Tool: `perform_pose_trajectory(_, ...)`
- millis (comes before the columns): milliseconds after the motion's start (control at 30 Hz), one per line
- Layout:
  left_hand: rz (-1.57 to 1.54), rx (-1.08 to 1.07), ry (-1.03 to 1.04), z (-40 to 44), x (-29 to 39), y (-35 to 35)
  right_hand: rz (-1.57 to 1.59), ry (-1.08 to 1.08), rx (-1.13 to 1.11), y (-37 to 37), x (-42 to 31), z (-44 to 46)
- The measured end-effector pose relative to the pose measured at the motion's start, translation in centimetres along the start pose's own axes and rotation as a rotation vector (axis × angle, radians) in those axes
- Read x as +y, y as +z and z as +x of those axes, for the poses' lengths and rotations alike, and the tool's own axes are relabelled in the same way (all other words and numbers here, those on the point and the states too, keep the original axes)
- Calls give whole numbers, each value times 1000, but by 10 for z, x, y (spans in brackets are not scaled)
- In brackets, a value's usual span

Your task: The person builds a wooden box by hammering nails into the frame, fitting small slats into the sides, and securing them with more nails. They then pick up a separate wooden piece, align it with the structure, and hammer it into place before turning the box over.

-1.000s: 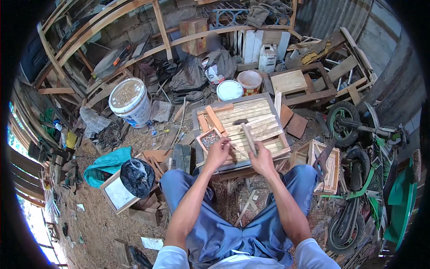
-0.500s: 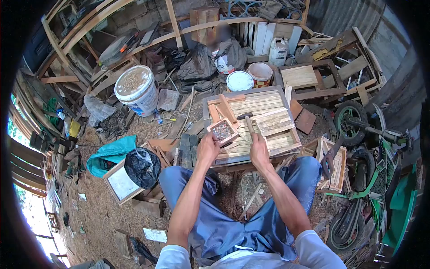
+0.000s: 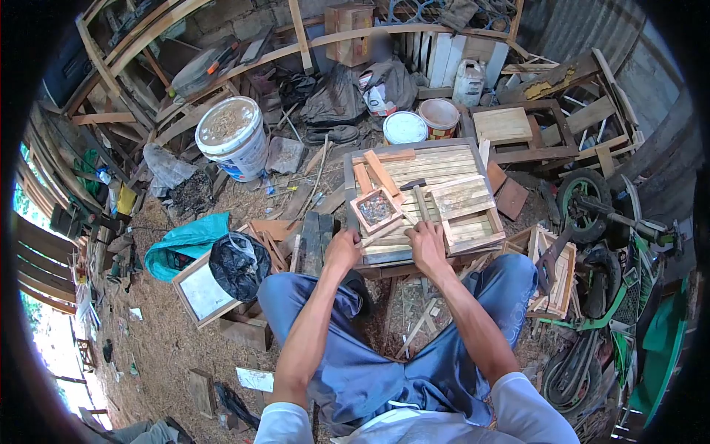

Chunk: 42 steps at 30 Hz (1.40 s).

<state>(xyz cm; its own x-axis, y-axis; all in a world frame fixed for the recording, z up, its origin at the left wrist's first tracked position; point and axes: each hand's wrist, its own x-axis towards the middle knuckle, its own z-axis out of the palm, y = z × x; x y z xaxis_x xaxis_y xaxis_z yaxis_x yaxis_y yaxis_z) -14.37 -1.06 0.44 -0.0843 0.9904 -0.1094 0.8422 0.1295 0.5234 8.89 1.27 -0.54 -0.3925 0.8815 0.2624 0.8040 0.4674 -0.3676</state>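
Note:
My left hand (image 3: 344,250) is closed at the near left corner of the slatted wooden worktop (image 3: 451,164), its fingertips on the lower end of a thin wooden strip (image 3: 383,232). My right hand (image 3: 427,248) is closed too, with fingers curled at the strip's other end; the exact grip is partly hidden. Just beyond the strip sits a small square wooden box (image 3: 376,209) holding small mixed pieces, perhaps nails. A hammer (image 3: 414,185) lies on the slats, its handle pointing toward my right hand. Reddish wood pieces (image 3: 381,170) rest behind the box.
A light wooden frame with a panel (image 3: 462,200) lies on the worktop's right. White buckets (image 3: 231,139) stand beyond. A black bag (image 3: 239,271) and teal cloth (image 3: 188,244) are at left. A handsaw (image 3: 549,268) leans by a wooden crate at right, near a small green bike (image 3: 629,277).
My left hand has let go of the small box and moved nearer to me. My right hand has drawn back from the hammer handle. A thin wooden strip now shows between my hands.

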Motion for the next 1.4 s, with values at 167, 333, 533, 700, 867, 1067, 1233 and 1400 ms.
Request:
perform_pose_trajectory(167,-147,56,96,4,-3,-15,56,-17,-23,-9,-1,-1)
perform_pose_trajectory(333,-222,75,66,8,-5,-9,251,43,-64,-21,3,6)
perform_pose_trajectory(533,-51,190,121,-3,25,-2,338,72,124,-30,7,-2)
perform_pose_trajectory(700,174,170,90,-2,52,-10,327,123,249,-74,7,-14)
perform_pose_trajectory(867,-281,-96,243,-5,95,-13,471,216,348,-139,27,-52)
perform_pose_trajectory(1067,-531,-479,460,-23,193,27,560,596,621,-214,117,-150)
perform_pose_trajectory(1233,-651,-792,578,-27,301,94,813,955,728,-264,215,-241)
perform_pose_trajectory(1400,-586,-807,802,-24,410,215,437,1271,531,-181,330,-336)
